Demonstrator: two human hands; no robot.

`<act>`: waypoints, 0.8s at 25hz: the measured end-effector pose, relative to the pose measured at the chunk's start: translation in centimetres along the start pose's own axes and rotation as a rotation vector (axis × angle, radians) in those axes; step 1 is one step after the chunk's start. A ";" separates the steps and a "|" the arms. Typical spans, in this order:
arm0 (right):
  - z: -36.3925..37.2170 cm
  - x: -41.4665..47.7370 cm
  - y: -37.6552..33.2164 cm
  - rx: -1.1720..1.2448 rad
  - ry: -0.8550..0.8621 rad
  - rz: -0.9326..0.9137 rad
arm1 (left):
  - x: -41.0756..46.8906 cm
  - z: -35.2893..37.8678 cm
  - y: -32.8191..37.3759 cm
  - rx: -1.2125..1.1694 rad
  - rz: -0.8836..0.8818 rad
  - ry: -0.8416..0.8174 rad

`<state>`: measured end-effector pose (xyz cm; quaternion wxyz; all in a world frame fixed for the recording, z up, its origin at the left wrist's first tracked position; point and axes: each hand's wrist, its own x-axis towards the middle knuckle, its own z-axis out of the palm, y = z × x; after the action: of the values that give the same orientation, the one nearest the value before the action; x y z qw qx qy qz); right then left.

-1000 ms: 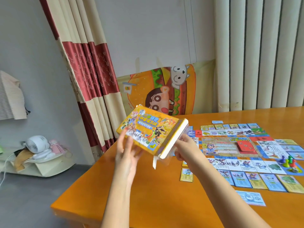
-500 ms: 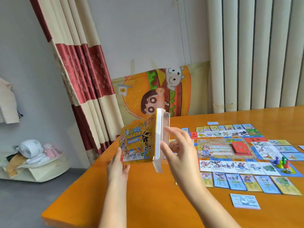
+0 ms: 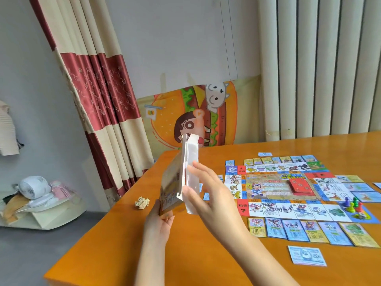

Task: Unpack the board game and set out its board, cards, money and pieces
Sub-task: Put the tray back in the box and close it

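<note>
I hold the game box point(image 3: 175, 182) upright and edge-on above the orange table point(image 3: 206, 254), its open white end up. My left hand point(image 3: 158, 221) grips its lower corner from below. My right hand point(image 3: 208, 195) lies against the white side with fingers spread and nearly straight. The board point(image 3: 288, 188) lies flat to the right with a red card stack point(image 3: 302, 185) at its centre. Coloured pawns point(image 3: 353, 207) stand on its near right corner. Property cards point(image 3: 309, 231) line its near edge. A money note point(image 3: 307, 255) lies in front of them.
A crumpled paper ball point(image 3: 142, 202) sits on the table left of the box. More cards point(image 3: 288, 159) run along the board's far edge. The table's left edge is close to my left arm. A curtain, a cartoon poster and a small fan point(image 3: 34, 186) are beyond.
The box has turned from showing its printed face to edge-on and upright. My right hand has slid onto its white side. A paper ball now shows on the table.
</note>
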<state>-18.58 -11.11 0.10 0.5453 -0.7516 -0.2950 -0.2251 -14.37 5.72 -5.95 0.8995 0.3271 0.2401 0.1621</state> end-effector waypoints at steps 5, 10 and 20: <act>-0.9 0.9 -0.1 0.233 0.105 0.204 | 0.6 -1.1 1.6 0.067 0.230 -0.173; -1.2 0.8 -0.4 0.585 -0.014 0.459 | 1.1 -2.0 2.5 0.298 0.434 -0.084; -2.1 0.7 0.6 1.198 0.059 0.570 | 1.1 -1.2 3.6 0.271 0.516 -0.053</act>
<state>-17.69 -13.07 0.81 0.9150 -0.3605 -0.1436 0.1103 -14.62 9.48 -4.73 0.7826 0.4988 0.1447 0.3432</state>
